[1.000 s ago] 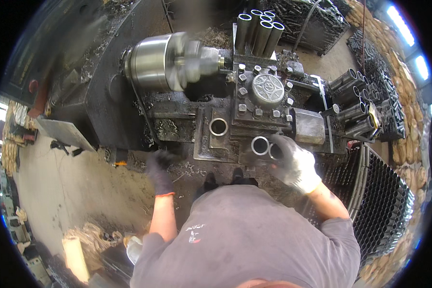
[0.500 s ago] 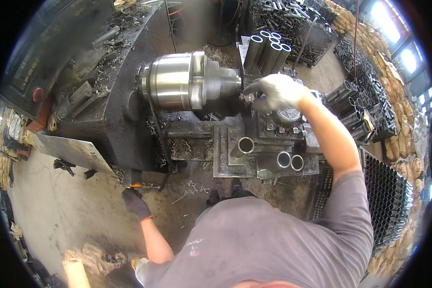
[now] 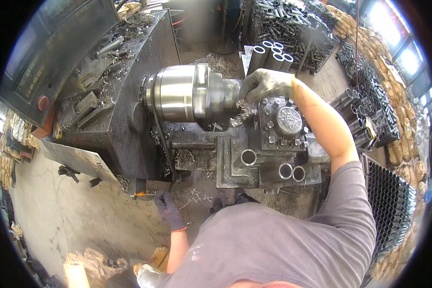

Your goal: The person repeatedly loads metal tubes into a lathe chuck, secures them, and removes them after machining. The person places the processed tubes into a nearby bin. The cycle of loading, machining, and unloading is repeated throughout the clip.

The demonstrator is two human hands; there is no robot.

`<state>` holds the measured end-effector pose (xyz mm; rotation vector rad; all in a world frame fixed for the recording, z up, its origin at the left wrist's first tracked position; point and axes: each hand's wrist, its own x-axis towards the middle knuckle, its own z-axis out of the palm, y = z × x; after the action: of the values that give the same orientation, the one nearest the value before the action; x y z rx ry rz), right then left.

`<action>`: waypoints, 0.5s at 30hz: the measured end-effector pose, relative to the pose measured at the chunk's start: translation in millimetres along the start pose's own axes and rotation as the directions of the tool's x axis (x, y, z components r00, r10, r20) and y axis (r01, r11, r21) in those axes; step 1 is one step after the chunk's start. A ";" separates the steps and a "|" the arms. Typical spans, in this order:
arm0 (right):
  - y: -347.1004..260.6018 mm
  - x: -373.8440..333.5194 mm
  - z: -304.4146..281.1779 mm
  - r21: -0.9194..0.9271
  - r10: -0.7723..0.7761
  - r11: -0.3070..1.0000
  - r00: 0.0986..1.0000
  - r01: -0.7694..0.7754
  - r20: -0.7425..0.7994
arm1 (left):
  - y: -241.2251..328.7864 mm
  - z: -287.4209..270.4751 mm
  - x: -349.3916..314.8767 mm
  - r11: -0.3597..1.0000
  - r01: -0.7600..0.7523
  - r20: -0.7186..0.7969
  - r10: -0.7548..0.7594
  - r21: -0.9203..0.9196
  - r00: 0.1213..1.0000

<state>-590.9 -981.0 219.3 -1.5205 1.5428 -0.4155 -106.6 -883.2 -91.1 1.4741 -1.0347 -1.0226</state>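
Two gloved hands were well apart. The right hand [image 3: 265,85] curled, seemingly closed, at the chuck [image 3: 192,92] nose, just above a tangle of swarf [image 3: 241,114]; what it gripped I could not tell. The chuck's axis ran left to right. The left hand [image 3: 168,210] hung low, fingers loosely bent, empty.
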 end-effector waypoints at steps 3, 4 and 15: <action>-32.5 -1.3 -28.3 0.066 -0.085 0.993 0.976 0.100 -0.201 | 41.9 40.6 2.5 0.935 -0.354 0.123 0.353 -0.008 0.928; -34.5 13.1 -35.2 0.111 -0.143 0.975 0.925 0.193 -0.351 | 58.4 51.9 1.9 0.899 -0.434 0.179 0.419 0.053 0.890; 70.6 79.8 -7.7 -0.514 0.101 0.854 0.995 -0.083 0.006 | 201.9 178.4 2.4 0.222 -0.961 0.554 0.786 0.163 0.275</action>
<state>-627.3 -1044.0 141.0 -1.8291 1.7821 0.0958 -295.7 -954.1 87.4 0.6719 -2.2052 -0.0908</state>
